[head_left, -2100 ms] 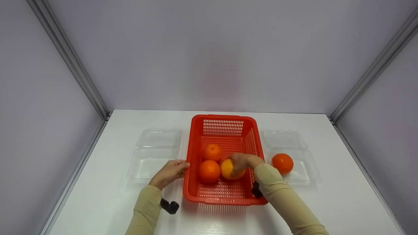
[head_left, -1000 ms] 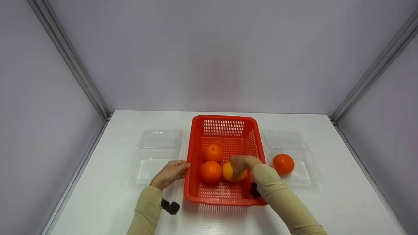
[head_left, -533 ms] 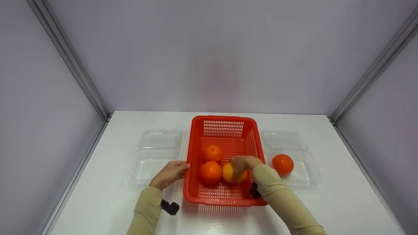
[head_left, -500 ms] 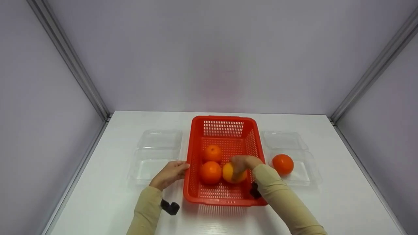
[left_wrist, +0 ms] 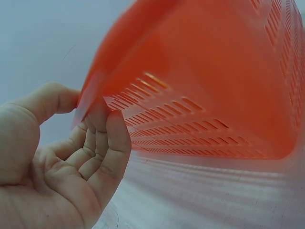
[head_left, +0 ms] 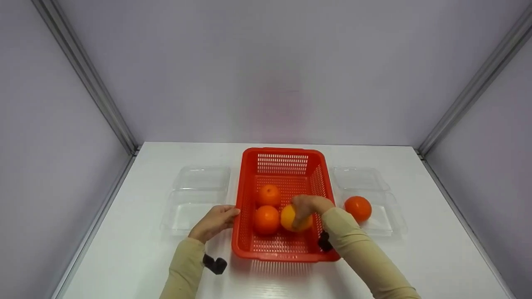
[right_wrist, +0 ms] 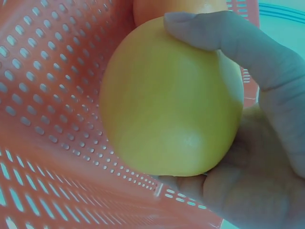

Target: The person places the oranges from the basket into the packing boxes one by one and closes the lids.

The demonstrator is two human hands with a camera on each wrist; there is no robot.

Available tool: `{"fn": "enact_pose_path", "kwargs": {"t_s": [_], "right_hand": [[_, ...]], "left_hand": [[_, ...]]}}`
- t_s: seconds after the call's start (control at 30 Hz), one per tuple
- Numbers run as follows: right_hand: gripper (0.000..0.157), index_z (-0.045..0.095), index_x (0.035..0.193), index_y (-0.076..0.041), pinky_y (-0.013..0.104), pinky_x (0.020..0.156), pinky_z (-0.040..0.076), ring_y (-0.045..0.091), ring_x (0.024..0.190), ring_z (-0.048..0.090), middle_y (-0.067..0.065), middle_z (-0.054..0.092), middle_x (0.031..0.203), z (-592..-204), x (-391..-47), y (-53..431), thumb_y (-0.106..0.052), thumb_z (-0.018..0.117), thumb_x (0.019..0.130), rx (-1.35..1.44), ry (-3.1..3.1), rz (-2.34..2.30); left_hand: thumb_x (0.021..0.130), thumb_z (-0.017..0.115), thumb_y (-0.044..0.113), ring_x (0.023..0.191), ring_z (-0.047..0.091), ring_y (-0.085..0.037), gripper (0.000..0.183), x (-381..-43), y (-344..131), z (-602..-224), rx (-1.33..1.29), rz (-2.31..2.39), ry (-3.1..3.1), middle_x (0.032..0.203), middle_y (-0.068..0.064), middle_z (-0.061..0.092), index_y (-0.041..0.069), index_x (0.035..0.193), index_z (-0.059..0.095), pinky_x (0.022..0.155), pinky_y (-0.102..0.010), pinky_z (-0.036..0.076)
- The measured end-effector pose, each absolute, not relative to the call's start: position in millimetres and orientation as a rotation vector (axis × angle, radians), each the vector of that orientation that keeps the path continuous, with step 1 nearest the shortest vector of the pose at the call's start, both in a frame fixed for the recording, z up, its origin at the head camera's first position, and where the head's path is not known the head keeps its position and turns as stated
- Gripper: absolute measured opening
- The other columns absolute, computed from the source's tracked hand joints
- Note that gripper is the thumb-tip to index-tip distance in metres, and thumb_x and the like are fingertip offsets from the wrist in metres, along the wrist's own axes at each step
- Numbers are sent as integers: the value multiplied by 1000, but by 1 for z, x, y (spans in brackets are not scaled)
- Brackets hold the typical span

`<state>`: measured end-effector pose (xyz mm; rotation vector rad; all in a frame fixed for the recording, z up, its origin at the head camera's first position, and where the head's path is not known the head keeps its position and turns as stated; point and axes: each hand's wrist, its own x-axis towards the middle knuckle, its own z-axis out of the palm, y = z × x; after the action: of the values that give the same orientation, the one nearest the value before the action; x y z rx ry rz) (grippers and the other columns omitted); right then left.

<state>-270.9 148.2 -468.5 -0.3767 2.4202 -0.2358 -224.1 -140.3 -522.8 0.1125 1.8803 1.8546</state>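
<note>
A red plastic basket (head_left: 286, 255) with slotted walls stands mid-table, with several oranges in it. My left hand (head_left: 216, 222) grips its left rim, thumb on the outer side and fingers curled under the edge in the left wrist view. Inside the basket my right hand (head_left: 307, 207) holds a paler, yellowish orange (right_wrist: 167, 105). The thumb lies over its top and the fingers pass behind and beneath it. Two deeper-coloured oranges are to its left: a nearer orange (head_left: 267, 220) beside it and a farther orange (head_left: 269, 195).
A clear plastic clamshell box (head_left: 193, 224) lies opened flat to the left of the basket. On the right lies a matching clear clamshell box (head_left: 382, 226), with one orange (head_left: 358, 209) in its near half. Pale walls enclose the white table (head_left: 116, 249) at the back and sides.
Over the last half second, my right hand and the paler orange have shifted up very slightly in the head view. My left hand stays on the basket rim; the other oranges have not moved.
</note>
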Motion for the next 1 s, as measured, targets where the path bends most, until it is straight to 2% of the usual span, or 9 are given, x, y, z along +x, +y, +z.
{"fn": "enact_pose_path", "kwargs": {"t_s": [0.53, 0.77, 1.0], "right_hand": [[52, 57, 112, -8, 44, 91, 52, 22, 92, 56, 9, 62, 103, -460, -266, 153, -23, 80, 69, -483, 2469, -225], [55, 57, 113, -7, 42, 88, 53, 22, 92, 58, 10, 63, 105, -458, -264, 159, -22, 83, 66, -516, 2503, -300], [57, 57, 115, -7, 42, 88, 53, 22, 92, 57, 9, 64, 106, -456, -261, 164, -21, 83, 66, -560, 2518, -346]], "left_hand": [[99, 50, 20, 81, 63, -4, 45, -224, -140, -524, 124, 1826, 1917, 89, 4, 68, -16, 126, 50, 79, -20, 55], [99, 50, 19, 86, 66, -6, 45, -224, -140, -526, 136, 1832, 1892, 101, -4, 72, -16, 128, 49, 81, -21, 55], [99, 49, 19, 82, 65, -6, 44, -225, -141, -526, 135, 1838, 1894, 93, 2, 68, -16, 126, 50, 79, -21, 55]]}}
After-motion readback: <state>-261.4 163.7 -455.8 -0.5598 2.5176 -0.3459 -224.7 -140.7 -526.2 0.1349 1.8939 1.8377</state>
